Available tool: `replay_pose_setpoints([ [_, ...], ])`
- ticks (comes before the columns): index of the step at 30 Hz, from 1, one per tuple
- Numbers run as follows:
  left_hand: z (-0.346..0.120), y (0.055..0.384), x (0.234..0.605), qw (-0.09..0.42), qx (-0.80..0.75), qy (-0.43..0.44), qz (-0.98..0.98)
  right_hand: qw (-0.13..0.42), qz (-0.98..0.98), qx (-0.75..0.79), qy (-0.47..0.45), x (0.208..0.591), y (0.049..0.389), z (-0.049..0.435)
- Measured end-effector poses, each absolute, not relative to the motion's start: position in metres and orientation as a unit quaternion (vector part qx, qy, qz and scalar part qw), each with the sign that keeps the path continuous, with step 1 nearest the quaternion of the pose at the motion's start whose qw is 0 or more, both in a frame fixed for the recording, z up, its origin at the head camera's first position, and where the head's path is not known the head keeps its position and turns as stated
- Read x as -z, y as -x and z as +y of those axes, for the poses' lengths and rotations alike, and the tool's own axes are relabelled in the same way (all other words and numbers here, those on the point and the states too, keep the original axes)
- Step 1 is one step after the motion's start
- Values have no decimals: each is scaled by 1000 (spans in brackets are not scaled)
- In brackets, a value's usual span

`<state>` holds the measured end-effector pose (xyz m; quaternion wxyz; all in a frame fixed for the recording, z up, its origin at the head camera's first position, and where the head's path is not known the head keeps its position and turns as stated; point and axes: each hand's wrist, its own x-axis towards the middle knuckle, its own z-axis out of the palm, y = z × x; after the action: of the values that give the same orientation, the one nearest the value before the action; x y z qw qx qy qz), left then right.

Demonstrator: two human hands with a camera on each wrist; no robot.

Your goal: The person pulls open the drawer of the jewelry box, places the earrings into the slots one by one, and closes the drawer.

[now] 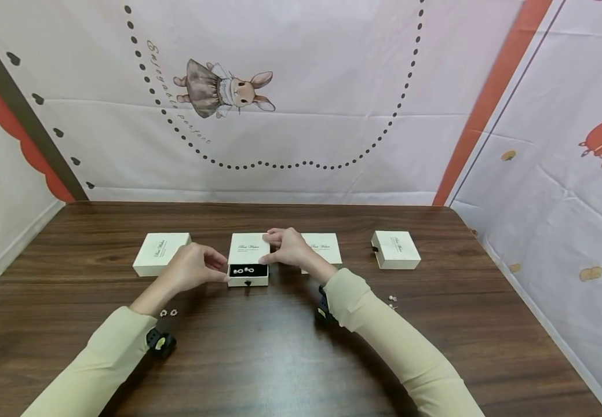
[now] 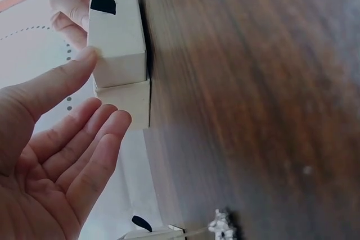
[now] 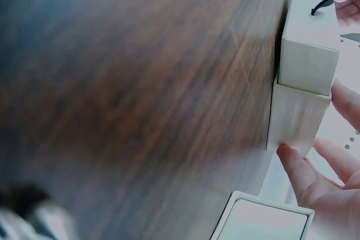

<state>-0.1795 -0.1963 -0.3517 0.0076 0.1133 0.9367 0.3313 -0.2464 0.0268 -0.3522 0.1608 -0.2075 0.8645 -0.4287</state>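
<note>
1. Fingers of the left hand are resting relaxed and slightly bent beside the white drawer; the thumb tip is touching its near left corner, while the other fingertips are showing apart from it in the left wrist view.
2. Fingers of the right hand are gripping the white box cover along its right side, the thumb lying by the near end of that edge and a fingertip pressing the side wall toward the far end.
3. Cover and drawer together are sitting flat on the wood-grain bench, between the two hands, second from the left in a row of four boxes.
4. With the drawer projecting partway, the box's long axis is running from the person toward the backdrop; the drawer front and its black pull tab are facing the person, and the cover's "Best Wishes" lettering is reading upright from that side.
5. Inside the drawer, a pair of earrings is lying side by side on a black insert.
6. Leftmost, another box is showing its lettering turned sideways; the third box is standing partly hidden by the right hand and wrist; the rightmost box is pointing its tab leftward.
7. Near the left forearm, two loose earrings are lying together on the bench.
</note>
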Motion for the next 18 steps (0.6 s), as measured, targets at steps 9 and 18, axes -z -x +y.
replay_pose_setpoints([
  [9, -198, 184, 354, 24, -352, -112, 929, 163, 865, 426, 208, 353, 247, 27],
  [18, -200, 188, 354, 24, -355, -109, 928, 158, 870, 418, 208, 354, 247, 27],
])
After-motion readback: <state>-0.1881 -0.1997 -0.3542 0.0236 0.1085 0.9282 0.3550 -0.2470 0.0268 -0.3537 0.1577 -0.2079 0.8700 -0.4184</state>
